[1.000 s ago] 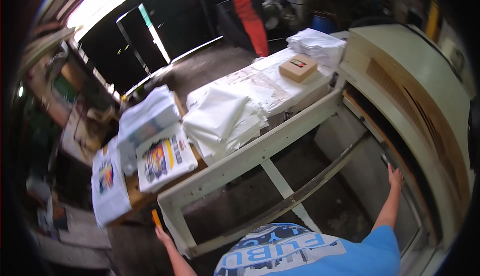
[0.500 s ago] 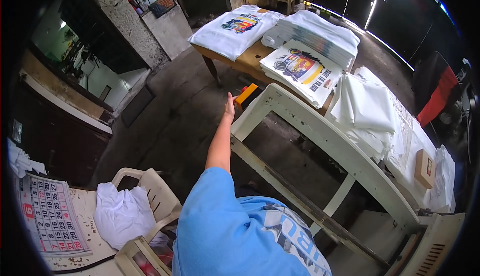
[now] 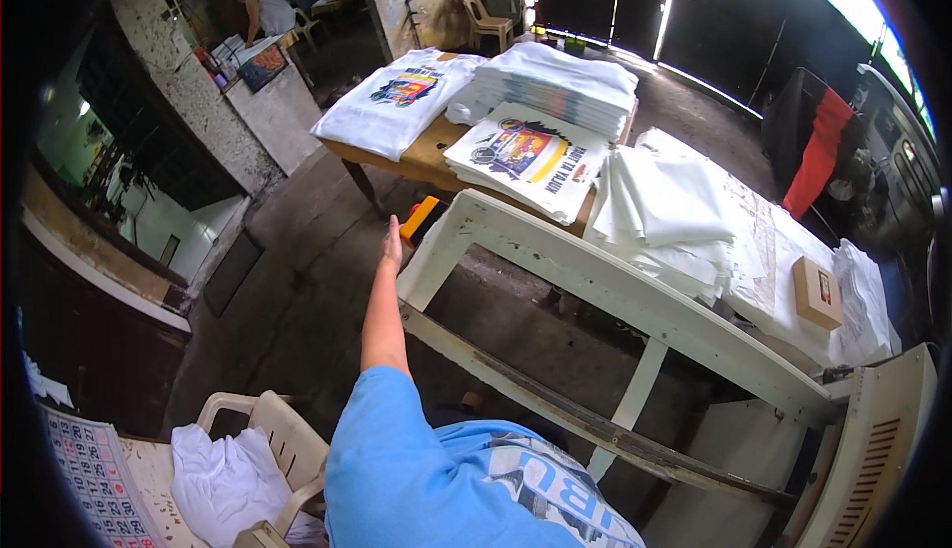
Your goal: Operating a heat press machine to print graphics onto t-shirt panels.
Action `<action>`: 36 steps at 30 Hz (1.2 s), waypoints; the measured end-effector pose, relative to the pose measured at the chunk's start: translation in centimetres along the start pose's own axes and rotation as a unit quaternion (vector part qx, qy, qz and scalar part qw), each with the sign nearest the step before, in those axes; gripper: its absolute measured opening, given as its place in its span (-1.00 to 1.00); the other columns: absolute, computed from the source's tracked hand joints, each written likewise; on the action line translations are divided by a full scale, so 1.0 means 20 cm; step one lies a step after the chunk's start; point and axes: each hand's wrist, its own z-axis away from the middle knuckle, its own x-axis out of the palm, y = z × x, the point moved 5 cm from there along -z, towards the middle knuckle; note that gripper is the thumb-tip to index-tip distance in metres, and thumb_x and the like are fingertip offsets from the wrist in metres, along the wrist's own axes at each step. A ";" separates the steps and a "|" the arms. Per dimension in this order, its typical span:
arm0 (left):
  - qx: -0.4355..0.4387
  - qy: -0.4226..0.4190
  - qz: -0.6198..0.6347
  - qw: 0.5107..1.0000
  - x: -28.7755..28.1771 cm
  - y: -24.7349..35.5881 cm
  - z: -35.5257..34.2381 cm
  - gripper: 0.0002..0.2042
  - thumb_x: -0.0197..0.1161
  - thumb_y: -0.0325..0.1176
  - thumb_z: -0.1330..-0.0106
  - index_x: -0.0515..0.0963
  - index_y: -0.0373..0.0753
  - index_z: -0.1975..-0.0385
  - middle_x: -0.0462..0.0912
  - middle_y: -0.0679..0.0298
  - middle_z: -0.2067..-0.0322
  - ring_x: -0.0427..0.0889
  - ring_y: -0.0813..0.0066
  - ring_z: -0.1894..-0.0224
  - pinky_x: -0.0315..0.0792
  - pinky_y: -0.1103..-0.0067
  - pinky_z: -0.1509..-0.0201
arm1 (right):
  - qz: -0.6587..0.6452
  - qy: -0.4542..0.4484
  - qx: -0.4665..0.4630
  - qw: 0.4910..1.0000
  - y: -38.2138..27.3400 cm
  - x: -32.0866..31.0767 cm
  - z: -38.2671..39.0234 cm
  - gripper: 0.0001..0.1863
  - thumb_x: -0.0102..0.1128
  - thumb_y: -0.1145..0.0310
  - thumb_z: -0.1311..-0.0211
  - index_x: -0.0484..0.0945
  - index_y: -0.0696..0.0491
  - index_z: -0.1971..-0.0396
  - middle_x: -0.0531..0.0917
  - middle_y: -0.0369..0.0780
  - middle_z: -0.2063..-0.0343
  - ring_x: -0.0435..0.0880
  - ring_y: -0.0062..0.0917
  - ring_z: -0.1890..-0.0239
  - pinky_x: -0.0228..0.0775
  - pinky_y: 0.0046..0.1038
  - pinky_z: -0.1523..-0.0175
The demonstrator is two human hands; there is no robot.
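My left hand (image 3: 392, 243) reaches forward with fingers stretched out beside a yellow box (image 3: 422, 219) with a red knob, at the left end of a cream metal frame (image 3: 555, 235); whether it touches the box is unclear. The frame has open rectangular bays and runs toward a vented cream housing (image 3: 883, 449) at right. Just beyond it, a wooden table (image 3: 387, 159) bears printed white shirts (image 3: 380, 102), folded white stacks (image 3: 550, 77) and printed pieces (image 3: 516, 156). My right hand is not in view.
Loose white sheets (image 3: 659, 211) and a small cardboard box (image 3: 815, 290) lie at right. A plastic chair (image 3: 278, 419) with white cloth (image 3: 223, 484) stands at lower left. A person (image 3: 268, 12) bends over a back counter. Dark gates (image 3: 714, 32) and a doorway (image 3: 169, 201) bound the floor.
The view has swung left from a second ago, bringing the chair and doorway in and taking my right hand out. Since half a second ago, it has tilted slightly; my left hand stays beside the yellow box.
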 end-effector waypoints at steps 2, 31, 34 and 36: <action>-0.003 0.009 -0.004 1.000 0.00 0.02 -0.02 -0.21 -0.31 0.32 -0.18 0.44 -0.39 0.08 0.50 0.19 0.11 0.40 0.47 0.02 0.17 0.58 -0.11 | 0.002 0.007 0.034 0.999 0.05 0.01 0.03 -0.17 -0.33 -0.24 -0.13 -0.10 0.09 -0.23 -0.14 -0.11 -0.27 -0.23 -0.21 -0.31 -0.45 0.15 -0.22; -0.041 0.081 -0.059 0.994 -0.04 -0.07 -0.12 -0.38 -0.22 0.18 -0.22 0.56 -0.31 0.24 0.52 0.09 0.13 0.45 0.25 0.04 0.26 0.49 -0.05 | 0.087 0.238 -0.043 0.966 -0.08 0.10 0.21 -0.44 -0.14 0.03 -0.16 0.08 -0.01 -0.10 -0.07 -0.13 -0.27 -0.01 -0.21 -0.26 -0.26 0.20 -0.17; -0.027 0.131 -0.064 0.989 -0.04 -0.03 -0.04 -0.38 -0.22 0.20 -0.20 0.59 -0.26 0.29 0.54 0.13 0.15 0.46 0.24 0.05 0.26 0.48 -0.06 | 0.098 0.258 -0.060 0.959 -0.13 0.11 0.25 -0.47 -0.12 0.06 -0.17 0.11 -0.02 -0.08 -0.06 -0.14 -0.26 0.03 -0.21 -0.25 -0.23 0.20 -0.17; -0.040 0.150 -0.072 0.985 -0.07 -0.02 -0.04 -0.37 -0.21 0.23 -0.19 0.60 -0.24 0.30 0.56 0.18 0.16 0.46 0.23 0.04 0.25 0.48 -0.08 | 0.103 0.264 -0.068 0.957 -0.16 0.18 0.33 -0.49 -0.10 0.08 -0.17 0.12 -0.03 -0.07 -0.05 -0.14 -0.26 0.05 -0.21 -0.24 -0.21 0.20 -0.16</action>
